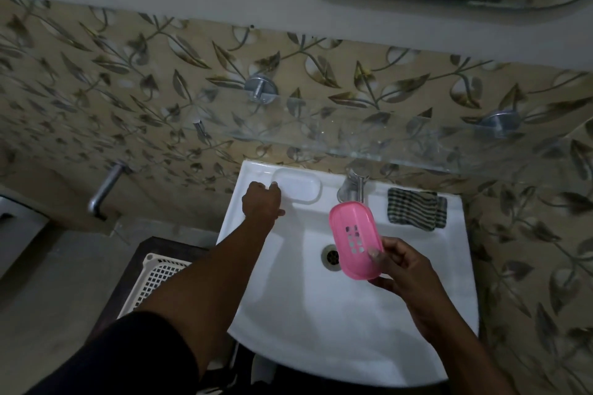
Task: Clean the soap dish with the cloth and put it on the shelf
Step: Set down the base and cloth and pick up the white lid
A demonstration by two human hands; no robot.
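while right hand point(405, 269) pinches pink soap dish point(355, 240) by near end over sink point(417, 314), tilted probably to drain; cloth point(415, 209) beyond grip, untouched; left hand point(261, 200) curled on white tray point(298, 185) edge.

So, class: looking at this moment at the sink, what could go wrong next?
1. The right hand pinches the pink tray only at one end, over the basin; it could slip and drop.
2. The clear dish sits near the rim, with the left hand at its edge; a nudge might tip it.
3. The cloth lies unused.
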